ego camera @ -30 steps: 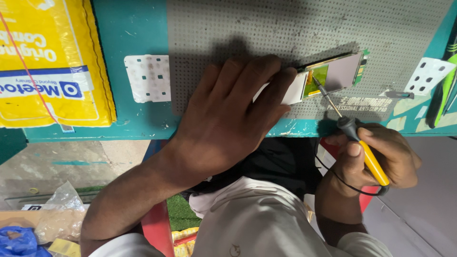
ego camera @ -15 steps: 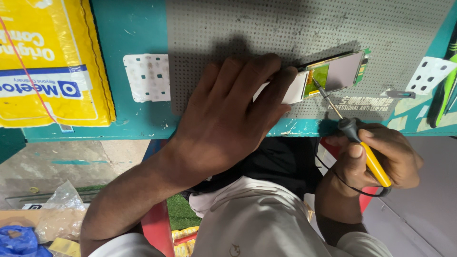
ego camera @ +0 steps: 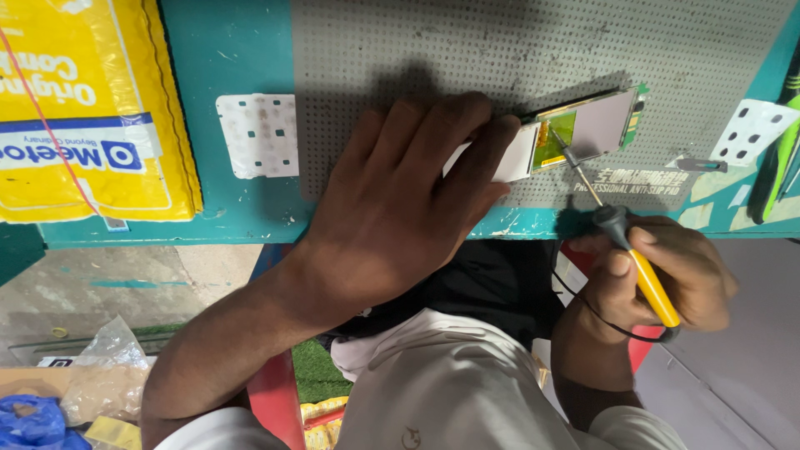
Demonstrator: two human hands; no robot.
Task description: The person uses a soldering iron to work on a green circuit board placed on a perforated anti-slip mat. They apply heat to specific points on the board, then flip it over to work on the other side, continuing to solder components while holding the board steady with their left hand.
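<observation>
While pinned flat on the grey perforated mat, small circuit board touched by screwdriver tip. Left hand pressed spread over board's near end; right hand grip closed around yellow handle. Yellow package well apart from board, on teal tabletop.

A yellow padded bag lies at the far left of the teal bench. Beside it sits a white dotted sheet. Another dotted white piece rests near the right edge. Crumpled clear plastic lies on the floor.
</observation>
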